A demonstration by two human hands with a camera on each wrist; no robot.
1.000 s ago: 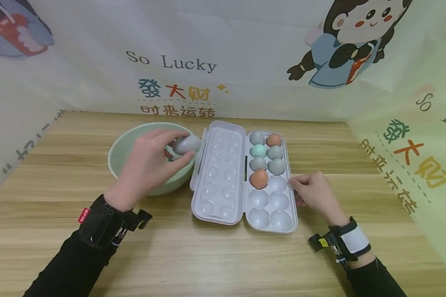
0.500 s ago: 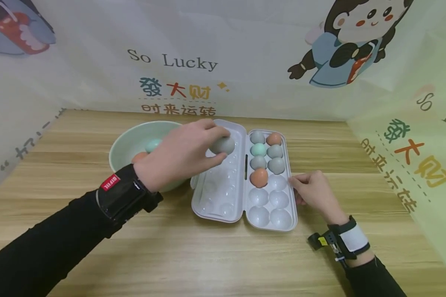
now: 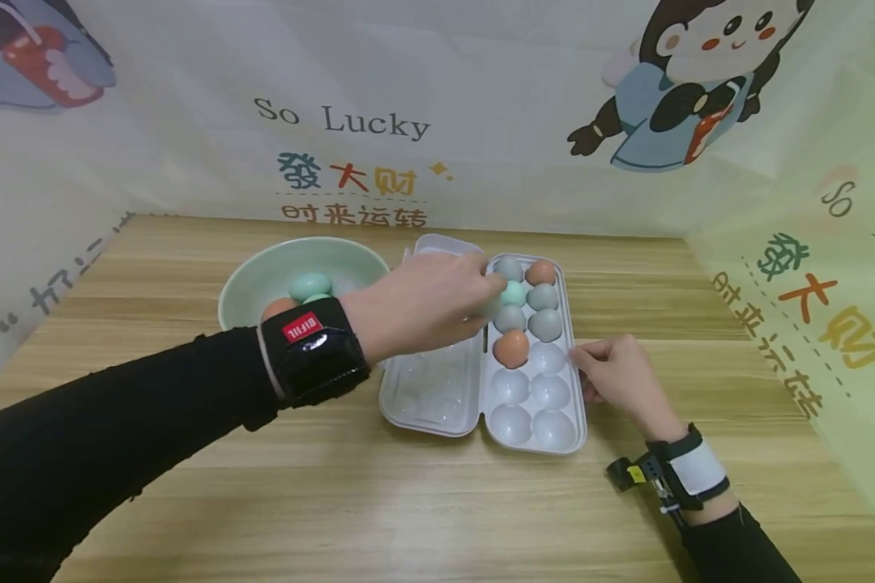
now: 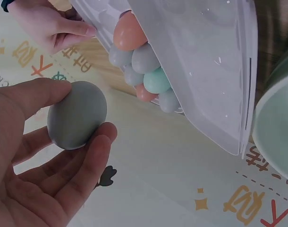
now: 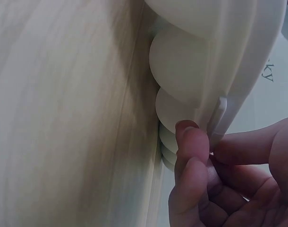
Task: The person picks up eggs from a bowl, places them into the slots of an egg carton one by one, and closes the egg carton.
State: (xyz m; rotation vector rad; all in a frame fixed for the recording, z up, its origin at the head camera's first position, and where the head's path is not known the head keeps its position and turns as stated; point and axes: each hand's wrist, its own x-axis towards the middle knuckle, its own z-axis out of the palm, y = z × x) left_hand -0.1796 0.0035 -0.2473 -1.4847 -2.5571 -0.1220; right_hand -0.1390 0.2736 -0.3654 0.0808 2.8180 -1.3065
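My left hand (image 3: pixel 426 306) hovers above the lid side of an open white plastic egg carton (image 3: pixel 426 401), near its hinge. Between thumb and fingers it holds a grey-green egg (image 4: pixel 78 116), plain in the left wrist view and mostly hidden in the head view. My right hand (image 3: pixel 622 385) pinches the carton's right rim, thumb on one side and fingers curled beneath, as the right wrist view shows. Grey eggs, a mint egg (image 3: pixel 513 293) and orange eggs fill the carton's far cups. An orange egg (image 3: pixel 511 349) is the nearest of them; the cups nearer me hold none.
Left of the carton stands a pale green bowl (image 3: pixel 251 279) holding a green egg (image 3: pixel 311 285), an orange egg (image 3: pixel 279 308) and more, partly hidden by my left wrist. A printed sheet (image 3: pixel 496 105) rises behind and beside the wooden table (image 3: pixel 423 510).
From over the bowl, my left hand has moved right across the carton's lid with the egg in its fingers. My right hand has stayed at the carton's rim.
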